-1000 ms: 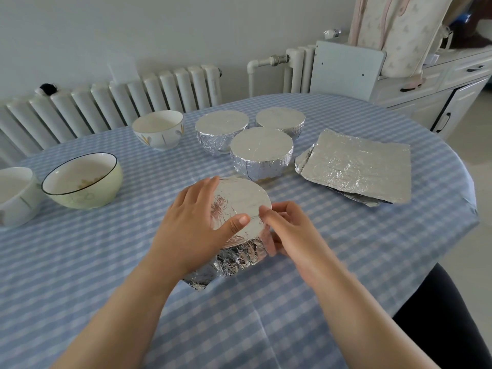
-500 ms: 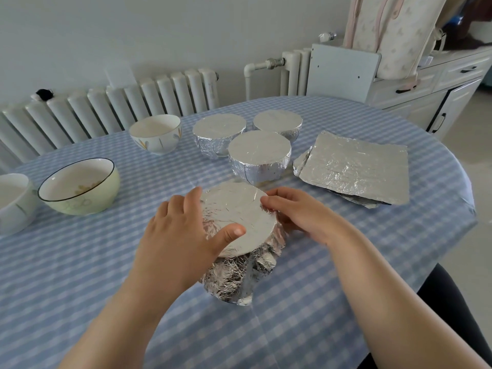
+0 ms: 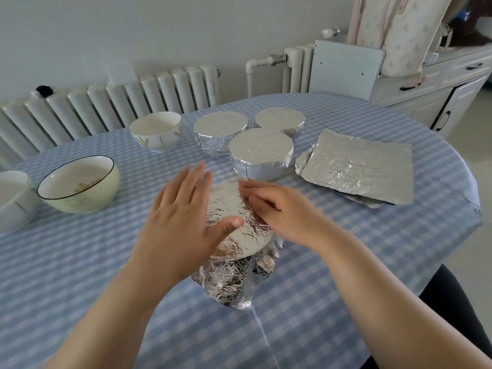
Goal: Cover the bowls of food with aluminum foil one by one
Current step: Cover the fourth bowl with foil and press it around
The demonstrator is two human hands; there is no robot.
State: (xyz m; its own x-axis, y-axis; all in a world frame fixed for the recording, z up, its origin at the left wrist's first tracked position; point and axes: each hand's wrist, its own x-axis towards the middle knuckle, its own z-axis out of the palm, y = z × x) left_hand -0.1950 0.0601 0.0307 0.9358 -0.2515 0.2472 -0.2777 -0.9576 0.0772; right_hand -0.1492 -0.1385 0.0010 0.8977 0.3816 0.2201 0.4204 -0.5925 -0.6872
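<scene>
Left hand flat and spread on foil-wrapped bowl, right hand fingers pressing its foil rim

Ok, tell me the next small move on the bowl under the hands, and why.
Probably press the loose foil skirt in against the bowl's near side. The top already lies flat under the left hand and right hand, but the near edge flares out crumpled, unlike the three finished bowls behind, whose foil hugs their sides.
</scene>
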